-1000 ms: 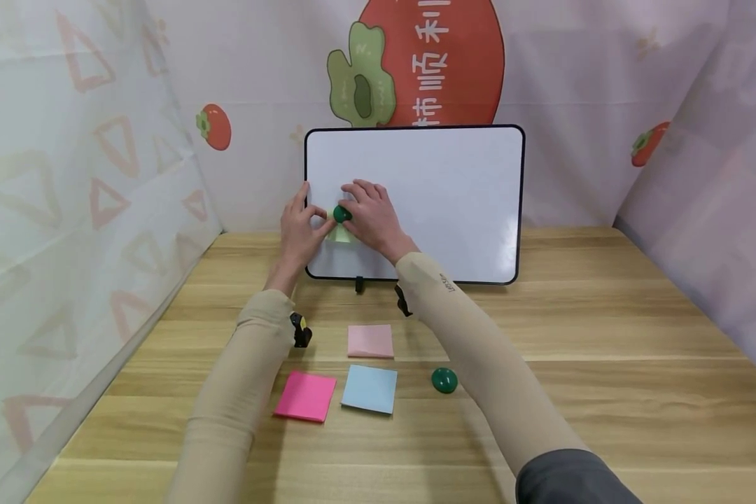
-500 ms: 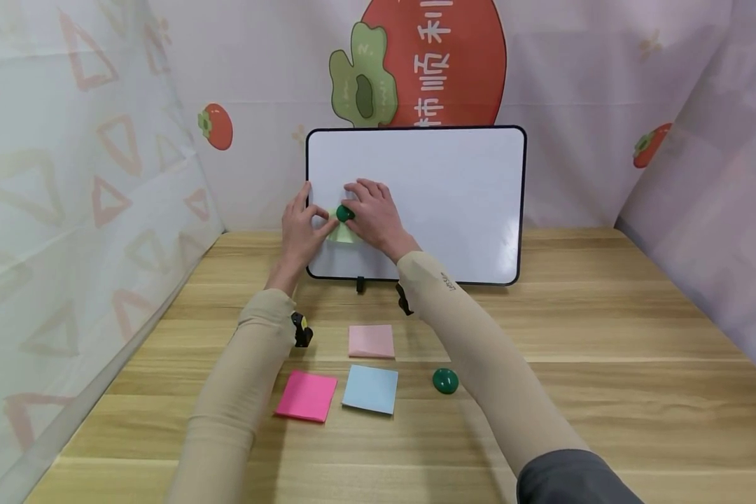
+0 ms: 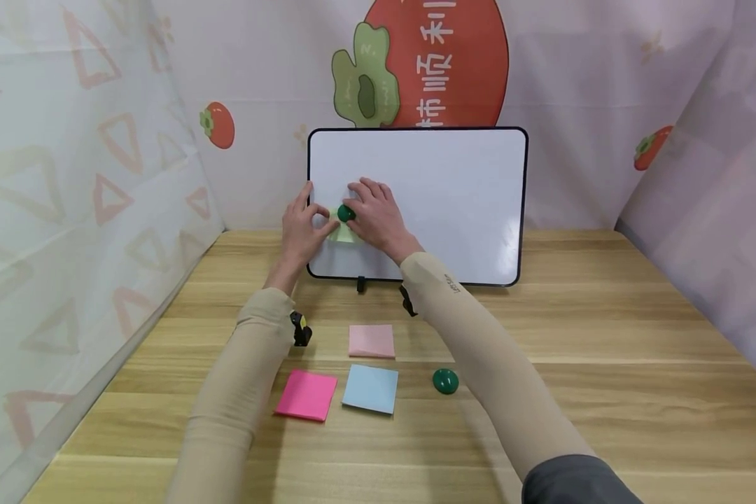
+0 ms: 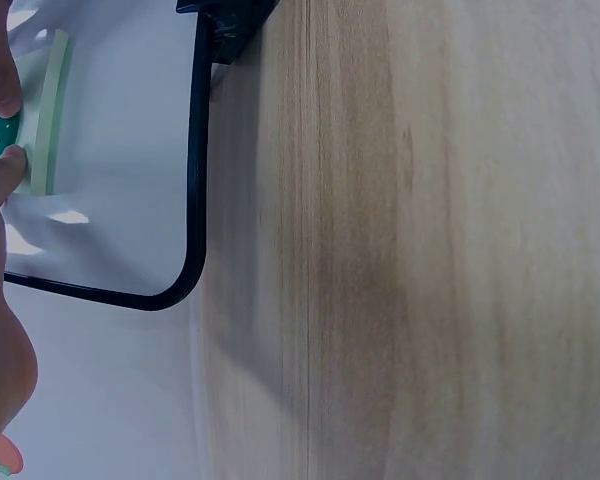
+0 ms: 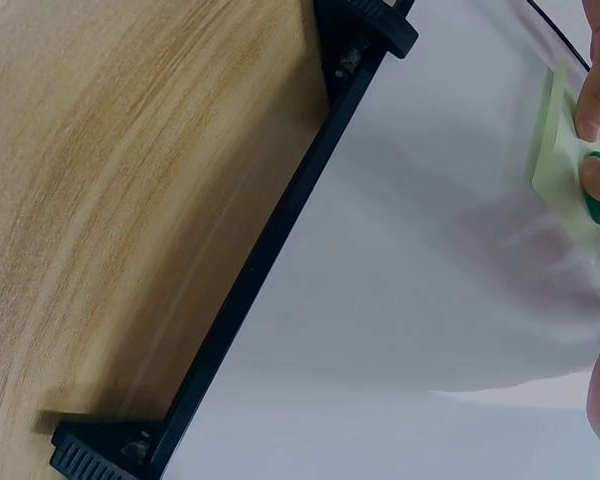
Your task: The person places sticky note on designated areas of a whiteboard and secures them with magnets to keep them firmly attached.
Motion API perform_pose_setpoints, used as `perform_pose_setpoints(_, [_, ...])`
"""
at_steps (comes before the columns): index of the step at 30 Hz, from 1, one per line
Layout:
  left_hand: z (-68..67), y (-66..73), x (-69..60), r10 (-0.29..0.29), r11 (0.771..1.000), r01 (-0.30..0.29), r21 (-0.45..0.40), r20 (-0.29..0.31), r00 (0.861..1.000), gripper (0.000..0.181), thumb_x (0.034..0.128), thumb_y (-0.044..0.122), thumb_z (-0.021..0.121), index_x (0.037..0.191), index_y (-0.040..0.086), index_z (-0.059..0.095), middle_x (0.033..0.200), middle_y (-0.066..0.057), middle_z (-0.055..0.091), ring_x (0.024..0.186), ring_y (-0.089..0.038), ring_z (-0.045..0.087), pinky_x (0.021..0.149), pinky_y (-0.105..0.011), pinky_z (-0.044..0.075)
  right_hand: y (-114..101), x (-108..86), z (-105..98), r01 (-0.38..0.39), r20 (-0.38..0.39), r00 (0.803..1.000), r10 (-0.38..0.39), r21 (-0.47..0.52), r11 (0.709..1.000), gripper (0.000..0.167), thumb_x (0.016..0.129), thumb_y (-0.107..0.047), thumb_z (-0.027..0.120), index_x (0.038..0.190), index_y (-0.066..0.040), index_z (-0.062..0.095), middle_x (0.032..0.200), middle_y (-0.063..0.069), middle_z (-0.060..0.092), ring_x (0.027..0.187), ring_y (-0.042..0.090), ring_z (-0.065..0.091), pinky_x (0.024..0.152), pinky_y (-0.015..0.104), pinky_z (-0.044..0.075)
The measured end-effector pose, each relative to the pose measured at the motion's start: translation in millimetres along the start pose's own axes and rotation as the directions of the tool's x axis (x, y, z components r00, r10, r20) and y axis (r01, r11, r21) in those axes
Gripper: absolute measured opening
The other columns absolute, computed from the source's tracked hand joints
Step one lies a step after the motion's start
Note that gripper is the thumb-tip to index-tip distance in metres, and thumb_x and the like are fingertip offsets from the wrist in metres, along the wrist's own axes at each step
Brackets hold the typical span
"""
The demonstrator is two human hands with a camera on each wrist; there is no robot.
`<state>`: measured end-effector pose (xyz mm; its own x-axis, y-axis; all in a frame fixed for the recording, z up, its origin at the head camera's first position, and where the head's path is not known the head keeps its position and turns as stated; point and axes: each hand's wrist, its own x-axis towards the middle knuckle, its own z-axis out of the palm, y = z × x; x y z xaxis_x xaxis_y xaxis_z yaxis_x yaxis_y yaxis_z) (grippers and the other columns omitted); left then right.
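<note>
A whiteboard (image 3: 453,203) with a black frame stands at the back of the table. Against its left part lies a pale green sticky note (image 3: 342,234), whose lower edge lifts off the board in the left wrist view. My right hand (image 3: 378,217) pinches a round green magnet (image 3: 345,213) on the note. At the note's left side my left hand (image 3: 301,227) holds it between thumb and index finger; the left thumb (image 5: 598,105) lies on the paper close to the magnet. Another left finger reaches the board's left edge. Part of the note is hidden behind the hands.
On the wooden table (image 3: 605,364) lie a light pink sticky note (image 3: 371,341), a bright pink one (image 3: 306,395) and a light blue one (image 3: 370,389). A second green magnet (image 3: 445,381) sits right of them, near the right forearm. Black feet (image 5: 105,450) support the board.
The hands stay at the same spot on the board, with the magnet and the note between them. The whole head view has drifted slightly; the right forearm has shifted a little to the right.
</note>
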<state>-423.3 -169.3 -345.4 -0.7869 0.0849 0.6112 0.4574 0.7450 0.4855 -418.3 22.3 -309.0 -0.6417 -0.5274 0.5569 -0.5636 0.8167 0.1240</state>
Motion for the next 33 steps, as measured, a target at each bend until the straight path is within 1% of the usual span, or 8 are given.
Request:
perform_pose_setpoints(3, [-0.3, 0.3, -0.2, 0.003, 1.000, -0.003, 0.006, 0.017, 1.000, 0.032, 0.0860, 0.028, 0.078, 0.100, 0.002, 0.067, 0.165, -0.009, 0.024, 0.145, -0.037, 0.032, 0.118, -0.058, 0.023, 1, -2.8, -3, 0.004, 0.014, 1.000, -0.004, 0.013, 1.000, 0.043, 0.095, -0.038, 0.066, 0.132, -0.015, 0.065, 0.150, 0.008, 0.048, 0.145, 0.029, 0.035, 0.119, 0.045, 0.026])
perform_pose_setpoints(8, [-0.9, -1.1, -0.6, 0.015, 1.000, -0.016, 0.018, 0.040, 0.999, 0.033, 0.0858, 0.027, 0.079, 0.106, 0.004, 0.066, 0.165, -0.008, 0.023, 0.146, -0.037, 0.031, 0.118, -0.057, 0.023, 4, -9.2, -8, 0.002, 0.014, 1.000, -0.002, 0.036, 0.999, 0.045, 0.094, -0.040, 0.067, 0.131, -0.015, 0.064, 0.149, 0.008, 0.049, 0.144, 0.028, 0.035, 0.120, 0.044, 0.026])
perform_pose_setpoints(13, [-1.8, -4.0, -4.6, 0.027, 0.999, -0.025, -0.047, 0.060, 0.998, 0.038, 0.0840, 0.018, 0.080, 0.113, 0.001, 0.062, 0.166, -0.011, 0.020, 0.150, -0.035, 0.025, 0.122, -0.051, 0.024, 9, -19.1, -13, -0.011, 0.035, 0.999, 0.009, 0.058, 0.998, 0.047, 0.094, -0.041, 0.066, 0.133, -0.015, 0.063, 0.150, 0.008, 0.048, 0.145, 0.028, 0.034, 0.120, 0.045, 0.025])
perform_pose_setpoints(16, [-3.6, -5.9, -7.9, 0.024, 0.997, -0.018, -0.081, 0.074, 0.997, 0.043, 0.0841, 0.017, 0.080, 0.118, 0.001, 0.060, 0.166, -0.013, 0.017, 0.152, -0.033, 0.020, 0.123, -0.048, 0.023, 12, -24.1, -17, -0.015, 0.039, 0.999, 0.012, 0.069, 0.998, 0.049, 0.094, -0.042, 0.066, 0.134, -0.015, 0.061, 0.150, 0.008, 0.048, 0.144, 0.028, 0.034, 0.119, 0.046, 0.026])
perform_pose_setpoints(21, [-11.2, -7.8, -11.6, 0.013, 0.996, -0.005, -0.093, 0.090, 0.996, 0.050, 0.0848, 0.020, 0.080, 0.126, 0.003, 0.058, 0.167, -0.013, 0.014, 0.154, -0.032, 0.016, 0.123, -0.050, 0.021, 16, -30.9, -25, -0.017, 0.024, 1.000, 0.014, 0.112, 0.994, 0.053, 0.093, -0.043, 0.067, 0.137, -0.014, 0.059, 0.149, 0.008, 0.048, 0.142, 0.028, 0.036, 0.118, 0.046, 0.028])
perform_pose_setpoints(24, [-17.8, -7.8, -12.5, 0.015, 0.995, -0.005, -0.097, 0.104, 0.994, 0.052, 0.0847, 0.021, 0.080, 0.128, 0.004, 0.056, 0.167, -0.013, 0.015, 0.153, -0.032, 0.016, 0.123, -0.052, 0.021, 18, -36.1, -28, -0.023, 0.015, 1.000, 0.021, 0.133, 0.991, 0.054, 0.092, -0.043, 0.068, 0.137, -0.013, 0.059, 0.148, 0.008, 0.049, 0.141, 0.027, 0.037, 0.117, 0.046, 0.030])
perform_pose_setpoints(28, [-25.6, -7.0, -14.3, 0.008, 0.996, 0.005, -0.089, 0.147, 0.989, 0.055, 0.0854, 0.025, 0.079, 0.130, 0.003, 0.055, 0.166, -0.012, 0.017, 0.153, -0.033, 0.018, 0.122, -0.053, 0.022, 20, -43.9, -32, -0.029, 0.008, 1.000, 0.029, 0.163, 0.986, 0.056, 0.092, -0.043, 0.069, 0.137, -0.012, 0.059, 0.147, 0.008, 0.049, 0.140, 0.028, 0.038, 0.116, 0.047, 0.031])
perform_pose_setpoints(33, [-33.1, -4.8, -18.8, -0.002, 0.997, 0.018, -0.079, 0.195, 0.981, 0.059, 0.0861, 0.029, 0.079, 0.133, 0.002, 0.054, 0.166, -0.013, 0.019, 0.153, -0.034, 0.019, 0.122, -0.055, 0.021, 20, -53.7, -36, -0.010, -0.005, 1.000, 0.011, 0.195, 0.981, 0.057, 0.090, -0.043, 0.071, 0.136, -0.011, 0.060, 0.146, 0.009, 0.050, 0.139, 0.029, 0.039, 0.115, 0.049, 0.032])
